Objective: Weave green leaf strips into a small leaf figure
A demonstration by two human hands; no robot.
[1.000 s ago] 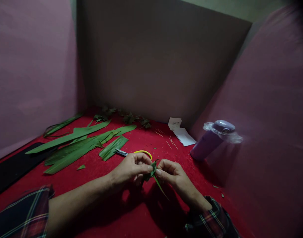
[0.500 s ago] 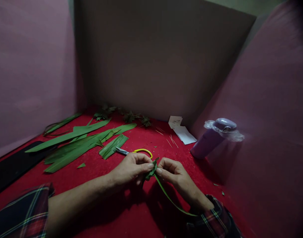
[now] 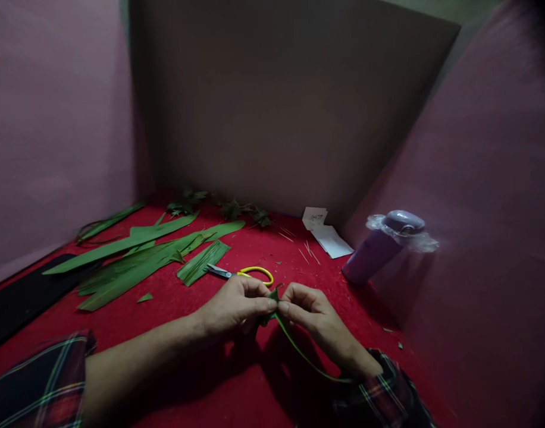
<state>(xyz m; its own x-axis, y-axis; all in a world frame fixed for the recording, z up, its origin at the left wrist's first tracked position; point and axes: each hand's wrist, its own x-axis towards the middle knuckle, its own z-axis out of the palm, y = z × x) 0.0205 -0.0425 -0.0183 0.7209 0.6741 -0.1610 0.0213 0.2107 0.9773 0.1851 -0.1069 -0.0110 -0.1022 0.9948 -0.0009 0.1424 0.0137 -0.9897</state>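
My left hand (image 3: 237, 306) and my right hand (image 3: 310, 315) meet over the red cloth (image 3: 174, 309), both pinching a small folded green leaf piece (image 3: 272, 297) between thumb and fingers. A thin leaf strip (image 3: 299, 351) trails from it toward my right sleeve. Just behind my left hand lie yellow-handled scissors (image 3: 243, 273), partly hidden by my fingers.
Long green leaves (image 3: 134, 261) and a cut leaf section (image 3: 203, 261) lie at the left. Small woven leaf pieces (image 3: 230, 211) sit by the back board. White papers (image 3: 326, 235), thin sticks (image 3: 308, 252) and a purple bottle (image 3: 379, 246) lie at the right. A black strip (image 3: 22, 294) runs along the left.
The trailing leaf strip has come out longer toward my right sleeve. My fingertips have closed tighter together on the folded piece. The view has shifted slightly.
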